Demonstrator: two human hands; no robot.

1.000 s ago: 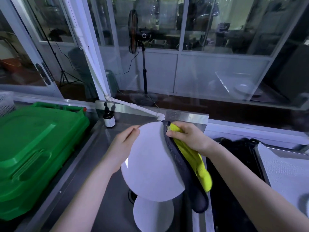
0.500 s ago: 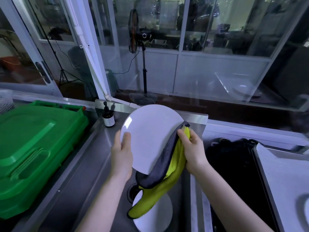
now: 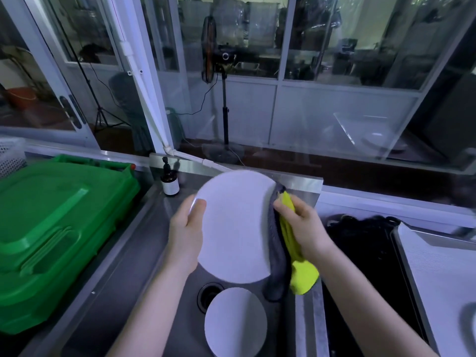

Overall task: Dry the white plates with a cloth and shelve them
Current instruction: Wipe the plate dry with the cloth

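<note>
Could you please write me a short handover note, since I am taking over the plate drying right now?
Left grip: holds the upper white plate by its left edge, above the sink.
Right grip: grips the yellow and grey cloth against that plate's right edge.
A second white plate lies in the sink, by the drain.
Done: drying of the held plate is under way; no shelved plate in view.
To do: finish it, dry the second plate, shelve both.

Two white plates (image 3: 231, 228) (image 3: 235, 323), one cloth (image 3: 304, 276), one bottle (image 3: 170, 180).
</note>
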